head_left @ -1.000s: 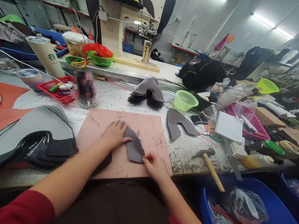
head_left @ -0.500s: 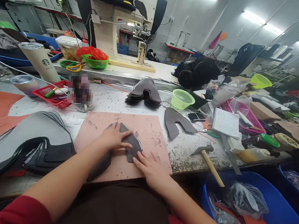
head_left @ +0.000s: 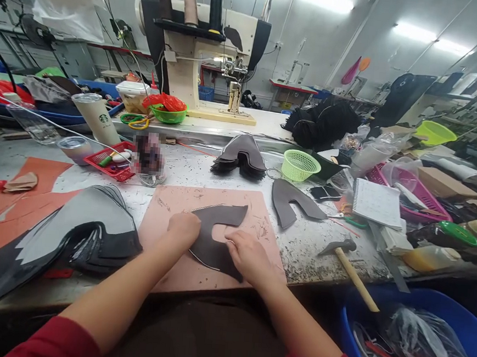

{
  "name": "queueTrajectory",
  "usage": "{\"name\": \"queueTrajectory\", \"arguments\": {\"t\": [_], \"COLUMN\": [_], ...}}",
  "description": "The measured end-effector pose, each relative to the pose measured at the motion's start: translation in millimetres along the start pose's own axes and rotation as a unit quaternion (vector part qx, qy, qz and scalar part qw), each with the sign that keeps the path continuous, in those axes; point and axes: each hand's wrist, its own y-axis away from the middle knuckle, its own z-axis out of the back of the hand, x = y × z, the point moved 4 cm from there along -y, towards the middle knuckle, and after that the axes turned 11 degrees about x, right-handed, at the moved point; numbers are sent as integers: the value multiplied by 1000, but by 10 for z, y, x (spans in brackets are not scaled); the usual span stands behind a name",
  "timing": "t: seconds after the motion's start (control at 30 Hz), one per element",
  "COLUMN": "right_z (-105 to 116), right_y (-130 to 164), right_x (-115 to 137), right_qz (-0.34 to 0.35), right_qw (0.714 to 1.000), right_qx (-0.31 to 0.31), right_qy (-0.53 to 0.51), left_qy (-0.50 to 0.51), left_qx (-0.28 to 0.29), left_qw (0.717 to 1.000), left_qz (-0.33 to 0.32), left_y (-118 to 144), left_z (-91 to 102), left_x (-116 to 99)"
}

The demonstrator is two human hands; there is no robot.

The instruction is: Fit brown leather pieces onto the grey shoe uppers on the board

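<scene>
Head view: left hand [head_left: 184, 230] curled and right hand [head_left: 247, 254] flat, both pressing down a dark, notched leather piece [head_left: 215, 237] lying between them on a pink mat [head_left: 259, 224].

Bare pink mat [head_left: 256, 213] open at 12 and 1 o'clock of the hands, stacked dark cut pieces [head_left: 81, 232] blocking 9 o'clock, hammer [head_left: 349, 264] at 3 o'clock, single dark piece [head_left: 292, 200] at 2 o'clock.

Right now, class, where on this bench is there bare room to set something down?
Bare bench between the pink mat and the stacked cut pieces. Some mat edge past the dark piece under both hands. Crowded: right side around the notebook; fanned stack fills the left.
</scene>
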Motion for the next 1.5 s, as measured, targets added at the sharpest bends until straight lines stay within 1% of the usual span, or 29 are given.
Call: {"name": "queueTrajectory", "arguments": {"t": [0.07,0.17,0.2,0.27,0.3,0.37,0.47,0.53,0.57,0.67,0.73,0.97,1.03,1.1,1.17,1.2,1.27,1.3,1.37,1.43,1.5], "right_z": [11,65,80,77,52,-58,-316,-459,-503,-534,-514,-470,-408,-305,-175,-107,-8,3,-61,-188,-289], "right_y": [75,151,159,136,104,10,-133,-185,-193,-146,-87,119,186,202,119,34,-203,-337,-586,-763,-862], "right_x": [-162,-366,-396,-366,-301,-78,324,459,469,351,244,-64,-136,-168,-150,-126,-62,-27,27,33,-17], "right_qz": [-19,-42,-45,-43,-35,7,115,134,121,51,26,20,1,-15,-16,-12,14,39,108,168,191], "right_qw": [999,994,991,989,991,996,993,990,991,997,997,993,992,989,986,987,988,988,982,970,964], "right_qx": [-27,-86,-103,-119,-114,-79,5,41,50,57,60,75,84,112,134,130,97,85,90,125,148], "right_qy": [-25,-60,-67,-70,-65,-43,4,25,29,31,42,87,94,91,93,99,116,124,129,125,115], "left_qy": [-8,-21,-21,-13,-7,-6,-26,-34,-36,-42,-38,7,16,24,33,39,50,55,63,74,85], "left_qx": [-35,-79,-87,-100,-106,-111,-97,-98,-103,-123,-129,-130,-128,-119,-109,-111,-134,-150,-172,-173,-159], "left_qw": [999,989,986,982,982,982,987,989,989,986,984,985,985,984,984,984,982,981,978,976,976], "left_qz": [-34,-120,-142,-159,-157,-151,-122,-103,-99,-108,-113,-115,-118,-127,-134,-133,-120,-112,-102,-109,-124], "left_y": [60,113,118,114,108,89,42,13,5,9,23,61,71,78,79,80,89,98,120,142,162], "left_z": [-14,-117,-174,-292,-343,-422,-488,-493,-489,-467,-456,-453,-437,-403,-355,-329,-287,-280,-306,-366,-426], "left_x": [12,-12,-29,-60,-74,-102,-110,-96,-90,-88,-88,-80,-66,-52,-42,-37,-28,-24,-13,1,20]}}
